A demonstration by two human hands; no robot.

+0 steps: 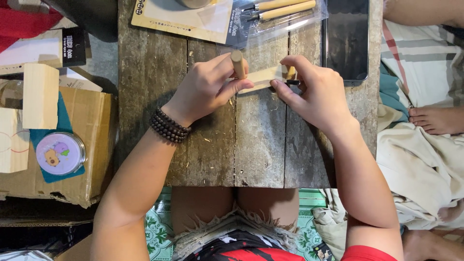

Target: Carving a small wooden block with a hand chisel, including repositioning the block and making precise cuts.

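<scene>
Your left hand (pixel 208 89) closes in a full grip round a carving tool with a round wooden handle (pixel 237 64), thumb pressed along the pale wood strip (pixel 263 77) that you are working at the middle of the plank table (pixel 212 154), toward its far edge. Your right hand (pixel 316 94) pinches the strip's other end, fingers curled shut on it and the index finger lying along its near side, close to where the blade would come out; the cutting tip itself is hidden behind your fingers, so how near it sits cannot be told. Judged from this, a slip of the tool along the grain could run it into your right fingers, since they steady the piece right in the tool's line. The strip is held in the fingers alone rather than braced flat, so a hard push could also twist it loose or split it. The strip looks light, smooth and thin, flat-sided, with one end tapered. Fine shavings (pixel 227 145) litter the boards. More tools in a clear packet (pixel 282 14) lie at the far edge, a dark tablet (pixel 347 38) at the far right corner.
</scene>
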